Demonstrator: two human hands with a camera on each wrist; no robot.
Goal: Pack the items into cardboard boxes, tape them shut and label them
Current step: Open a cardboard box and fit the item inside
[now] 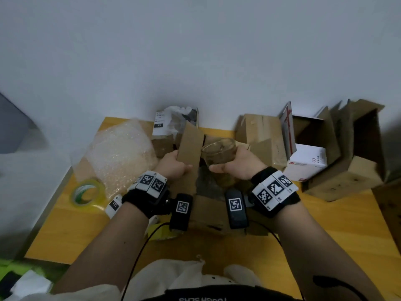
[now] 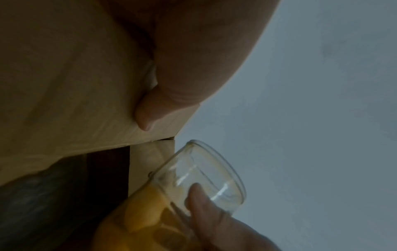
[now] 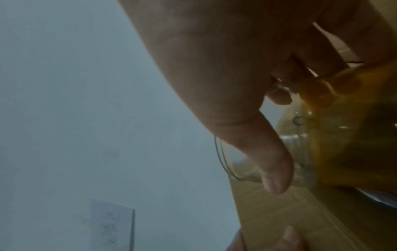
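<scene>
Early days: my left hand [image 1: 175, 165] pinches the brown cardboard box's flap [image 1: 191, 146] back, right hand [image 1: 239, 165] fingers wrapped round a clear drinking glass [image 1: 219, 152] over it. Taping, labelling still undone.

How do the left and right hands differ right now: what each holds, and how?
The left hand grips a flat cardboard flap of the open box, thumb pressed on its face; the right hand wraps its grip round a clear glass cup. The flap stays attached to the box, while the cup is held free above the opening. Both hands are at the same box, wrists strapped with marker bands.
</scene>
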